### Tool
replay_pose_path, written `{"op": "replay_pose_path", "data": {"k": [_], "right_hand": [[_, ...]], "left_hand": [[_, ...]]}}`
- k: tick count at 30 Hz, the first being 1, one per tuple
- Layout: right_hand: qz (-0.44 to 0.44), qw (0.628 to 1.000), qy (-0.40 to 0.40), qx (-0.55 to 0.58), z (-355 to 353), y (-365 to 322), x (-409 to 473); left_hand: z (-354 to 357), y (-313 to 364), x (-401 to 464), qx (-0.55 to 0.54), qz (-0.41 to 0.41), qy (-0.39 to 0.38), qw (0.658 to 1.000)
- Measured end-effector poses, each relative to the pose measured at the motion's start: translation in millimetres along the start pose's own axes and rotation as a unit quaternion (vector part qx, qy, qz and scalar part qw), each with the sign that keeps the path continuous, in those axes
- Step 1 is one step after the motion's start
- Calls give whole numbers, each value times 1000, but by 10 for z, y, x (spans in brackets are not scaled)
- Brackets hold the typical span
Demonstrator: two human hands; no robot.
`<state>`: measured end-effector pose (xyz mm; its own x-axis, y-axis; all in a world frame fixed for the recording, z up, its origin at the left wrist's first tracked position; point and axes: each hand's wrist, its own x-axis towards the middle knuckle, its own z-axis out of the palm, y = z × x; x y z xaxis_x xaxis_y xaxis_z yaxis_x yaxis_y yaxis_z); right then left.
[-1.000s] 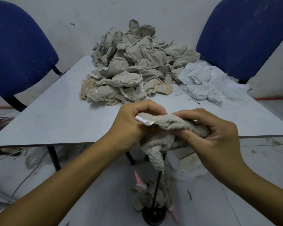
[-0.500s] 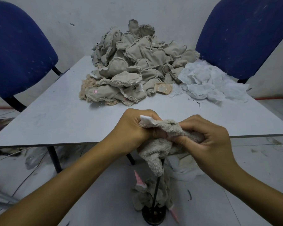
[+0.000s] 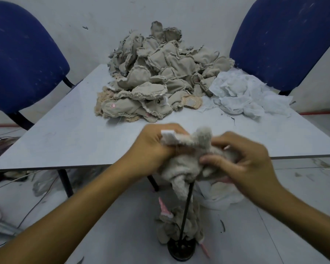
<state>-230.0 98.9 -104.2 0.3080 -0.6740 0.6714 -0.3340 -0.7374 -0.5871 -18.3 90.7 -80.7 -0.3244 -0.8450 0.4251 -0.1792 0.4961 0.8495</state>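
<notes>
Plush skin has bunched up tighter atop the rod, just off the table edge. L hand grips its tag end, R hand pinches fuzz (blurry). Mid turning-out, I'd say; next needs steady push down.

We grip a fuzzy beige fabric piece in both hands at the near edge of the bench. Our left hand clenches one end, where a white tag sticks up from the fist. Our right hand, blurred, pinches the other end with curled fingers. A lobe of the piece hangs beside a thin black rod that stands on a round base on the floor, with fabric scraps gathered round it. Farther back on the bench lie a pile of beige pieces and, just right of it, crumpled white cloth.
</notes>
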Motion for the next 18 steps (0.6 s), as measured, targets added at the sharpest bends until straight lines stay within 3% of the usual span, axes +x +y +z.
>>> {"op": "replay_pose_path", "data": {"k": [2,5,7,9,11,12,14,16,18], "right_hand": [[15,1000,0,2,-159,-62,264],[54,998,-9,6,-283,29,665],[136,990,-36,-1,-246,256,826],[223,970,-82,-42,-128,545,833],[249,960,-70,-103,-5,807,753],[230,956,-48,-172,19,914,714],[191,931,-21,-312,4,1091,676],[198,901,-28,-385,-54,1194,699],[228,882,-55,-409,-62,1251,745]], "left_hand": [[-55,105,176,-28,-2,84,996],[-179,70,438,-39,-81,166,982],[-231,-62,571,10,-164,147,975],[-211,-257,611,237,-212,102,943],[-90,-381,589,441,-130,82,884],[-11,-417,594,474,-59,80,875],[77,-481,641,459,16,30,888],[115,-495,702,408,-29,-47,911],[114,-515,756,376,-77,-71,921]]}}
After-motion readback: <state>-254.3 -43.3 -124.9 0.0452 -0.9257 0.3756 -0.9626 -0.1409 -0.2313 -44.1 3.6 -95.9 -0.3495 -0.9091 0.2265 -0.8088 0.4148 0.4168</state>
